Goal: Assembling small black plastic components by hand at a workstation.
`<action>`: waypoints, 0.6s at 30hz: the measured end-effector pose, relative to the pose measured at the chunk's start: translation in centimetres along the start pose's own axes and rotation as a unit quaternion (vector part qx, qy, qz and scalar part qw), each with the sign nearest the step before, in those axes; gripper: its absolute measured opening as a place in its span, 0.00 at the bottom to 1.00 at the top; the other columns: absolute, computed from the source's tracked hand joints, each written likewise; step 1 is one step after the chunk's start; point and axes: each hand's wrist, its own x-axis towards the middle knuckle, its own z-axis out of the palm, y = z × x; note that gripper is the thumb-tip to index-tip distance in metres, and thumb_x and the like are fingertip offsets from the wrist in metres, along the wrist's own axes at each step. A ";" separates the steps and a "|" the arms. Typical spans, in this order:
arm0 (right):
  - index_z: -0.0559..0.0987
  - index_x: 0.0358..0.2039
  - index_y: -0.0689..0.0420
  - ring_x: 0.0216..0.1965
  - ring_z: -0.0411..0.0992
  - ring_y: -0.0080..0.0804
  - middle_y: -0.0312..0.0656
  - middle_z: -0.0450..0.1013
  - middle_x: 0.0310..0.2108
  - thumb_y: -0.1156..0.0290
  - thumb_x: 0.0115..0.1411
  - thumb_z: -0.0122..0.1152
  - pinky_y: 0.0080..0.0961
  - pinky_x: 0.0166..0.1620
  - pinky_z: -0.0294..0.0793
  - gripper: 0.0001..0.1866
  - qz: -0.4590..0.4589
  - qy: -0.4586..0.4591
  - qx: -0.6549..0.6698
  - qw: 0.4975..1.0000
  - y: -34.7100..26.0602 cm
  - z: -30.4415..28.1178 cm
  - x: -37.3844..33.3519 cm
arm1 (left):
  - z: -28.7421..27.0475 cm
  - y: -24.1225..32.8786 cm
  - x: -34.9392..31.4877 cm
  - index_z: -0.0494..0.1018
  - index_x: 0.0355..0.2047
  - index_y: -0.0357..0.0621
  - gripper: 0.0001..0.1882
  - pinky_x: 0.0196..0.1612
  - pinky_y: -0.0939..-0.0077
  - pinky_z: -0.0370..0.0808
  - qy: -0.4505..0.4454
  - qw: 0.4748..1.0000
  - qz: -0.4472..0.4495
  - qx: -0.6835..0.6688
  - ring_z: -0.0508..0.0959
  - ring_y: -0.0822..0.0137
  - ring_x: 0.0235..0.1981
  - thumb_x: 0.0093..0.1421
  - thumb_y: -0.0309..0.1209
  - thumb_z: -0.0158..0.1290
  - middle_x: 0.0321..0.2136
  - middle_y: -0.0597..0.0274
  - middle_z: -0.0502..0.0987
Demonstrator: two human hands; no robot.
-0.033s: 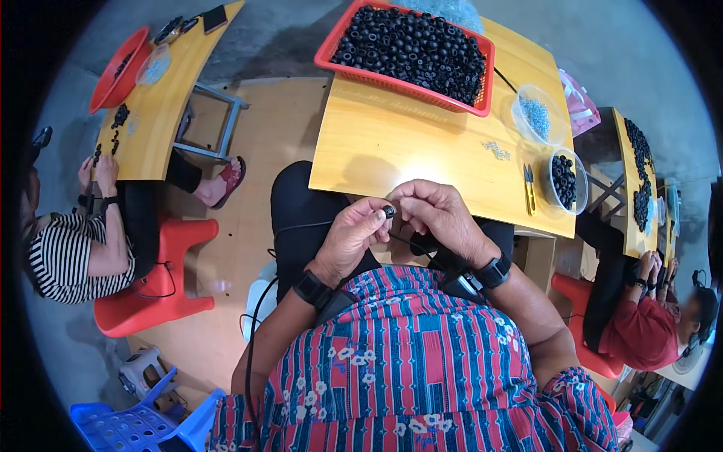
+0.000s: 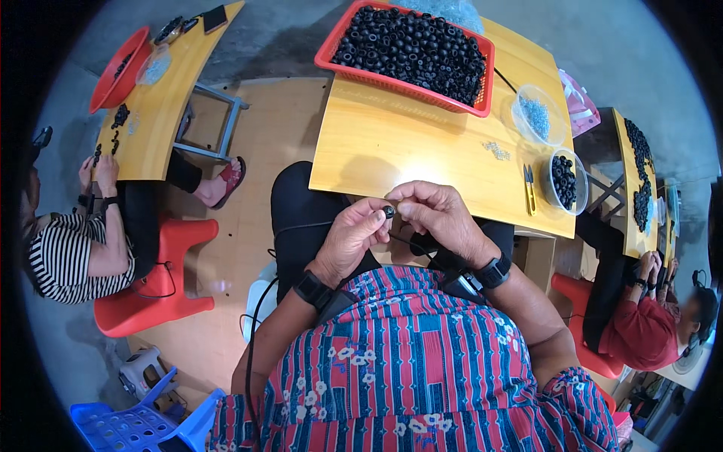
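Note:
My left hand (image 2: 355, 230) pinches a small black round piece (image 2: 388, 212) between thumb and fingertips, just off the table's near edge and above my lap. Close on its right, the thumb and fingers of my right hand (image 2: 434, 214) are pressed together; anything in them is too small to make out. The two hands' fingertips nearly meet at the piece. Ahead on the yellow table (image 2: 354, 143), a red plastic basket (image 2: 452, 106) is heaped with black hollow round pieces (image 2: 407, 53).
Right of the hands lie yellow-handled thread snips (image 2: 530, 197), a clear tub of black pieces (image 2: 562, 181), a bowl of tiny bluish clear parts (image 2: 535, 119) and a loose clear pile (image 2: 495, 150). A cable (image 2: 256, 331) runs along my left arm. People work at side tables left and right.

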 end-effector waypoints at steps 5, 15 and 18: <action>0.77 0.41 0.63 0.31 0.77 0.23 0.37 0.74 0.29 0.82 0.59 0.58 0.19 0.38 0.77 0.09 -0.079 -0.034 0.012 0.996 0.4 0.7 0.1 | 1.0 0.5 -0.3 0.66 0.50 0.39 0.14 0.41 0.78 0.71 0.007 1.000 -0.004 0.009 0.70 0.76 0.33 0.67 0.33 0.45 0.33 0.69 0.70; 0.79 0.39 0.60 0.30 0.74 0.28 0.40 0.71 0.27 0.81 0.53 0.61 0.22 0.36 0.73 0.11 -0.180 0.024 -0.192 0.964 -1.4 -1.6 1.9 | -0.4 0.6 0.2 0.69 0.43 0.44 0.10 0.42 0.76 0.69 -0.034 0.999 0.002 -0.027 0.69 0.75 0.33 0.64 0.34 0.51 0.30 0.68 0.69; 0.80 0.36 0.59 0.27 0.72 0.33 0.42 0.71 0.26 0.80 0.52 0.62 0.25 0.33 0.72 0.09 -0.218 0.171 -0.251 0.927 -2.3 -4.1 4.3 | -1.0 0.7 -0.1 0.69 0.40 0.44 0.08 0.41 0.75 0.69 -0.032 0.999 0.004 -0.037 0.68 0.73 0.31 0.63 0.33 0.52 0.29 0.67 0.68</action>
